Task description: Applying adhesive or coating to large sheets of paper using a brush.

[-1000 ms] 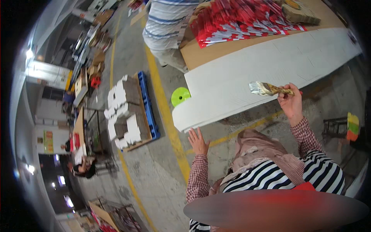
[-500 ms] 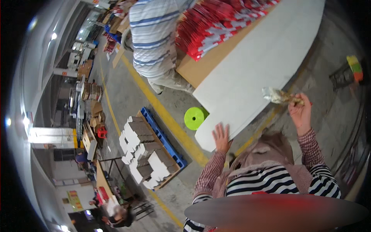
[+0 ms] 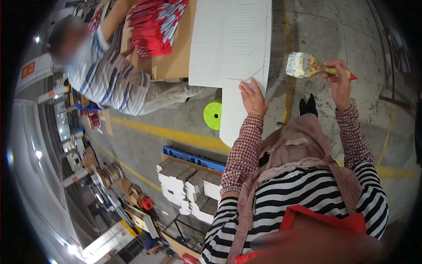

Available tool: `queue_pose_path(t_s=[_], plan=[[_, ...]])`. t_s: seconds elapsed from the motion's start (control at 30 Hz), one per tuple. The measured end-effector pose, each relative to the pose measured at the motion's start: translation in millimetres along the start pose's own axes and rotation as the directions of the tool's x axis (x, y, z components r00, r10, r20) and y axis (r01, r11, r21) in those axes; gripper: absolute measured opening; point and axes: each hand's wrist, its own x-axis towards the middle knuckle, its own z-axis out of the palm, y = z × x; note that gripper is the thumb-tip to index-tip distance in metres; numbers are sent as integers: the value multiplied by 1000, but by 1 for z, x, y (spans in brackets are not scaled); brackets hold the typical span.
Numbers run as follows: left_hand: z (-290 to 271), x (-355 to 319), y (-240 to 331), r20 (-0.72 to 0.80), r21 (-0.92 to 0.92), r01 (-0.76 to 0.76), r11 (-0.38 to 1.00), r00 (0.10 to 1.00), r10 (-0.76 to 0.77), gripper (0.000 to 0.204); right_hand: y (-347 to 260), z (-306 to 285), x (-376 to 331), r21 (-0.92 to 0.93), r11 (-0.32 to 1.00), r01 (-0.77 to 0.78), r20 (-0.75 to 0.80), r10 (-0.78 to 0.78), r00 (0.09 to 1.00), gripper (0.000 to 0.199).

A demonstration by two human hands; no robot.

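My left hand (image 3: 254, 101) lies with fingers stretched out on the near right edge of a spread of overlapping white card sheets (image 3: 220, 57). A narrower white flap (image 3: 233, 114) reaches toward me beneath that hand. To the right of the sheets, my right hand (image 3: 339, 83) is closed around the handle of a wide paintbrush (image 3: 315, 67). Pale, wet-looking paste coats its bristles, which point left toward the sheets without touching them. The handle is stained brownish yellow and has a red end.
Across the brown board (image 3: 176, 61), a co-worker (image 3: 116, 83) in a striped shirt reaches toward a pile of red and white pieces (image 3: 151, 33). A lime-green roll (image 3: 212, 115) sits beside the flap. Left of me, stacked white cartons (image 3: 176, 185) stand near a blue pallet (image 3: 193, 158).
The view has turned, so the sheets now run straight away from me. My left hand has shifted from the flap's end farther up the sheets. The brush stays in my right hand.
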Motion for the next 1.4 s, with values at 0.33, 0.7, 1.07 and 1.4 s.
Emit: queue_pose_path(t_s=[0.33, 0.7, 1.07, 1.4], plan=[[-31, 6, -25, 7, -171, -119, 978, 992, 122, 85, 69, 14, -3, -166, 985, -42, 58, 52, 997, 19], [-41, 10, -34, 60, -252, -102, 962, 991, 120, 82, 89, 31, 1, -277, 958, -70, 235, 138, 962, 18], [-44, 12, -32, 56, -269, -95, 958, 992, 114, 83, 91, 43, -5, -378, 925, -30, 316, 159, 935, 14], [-39, 11, -31, 14, -280, -115, 953, 992, 124, 80, 89, 44, -10, -410, 909, 76, 363, 87, 928, 12]])
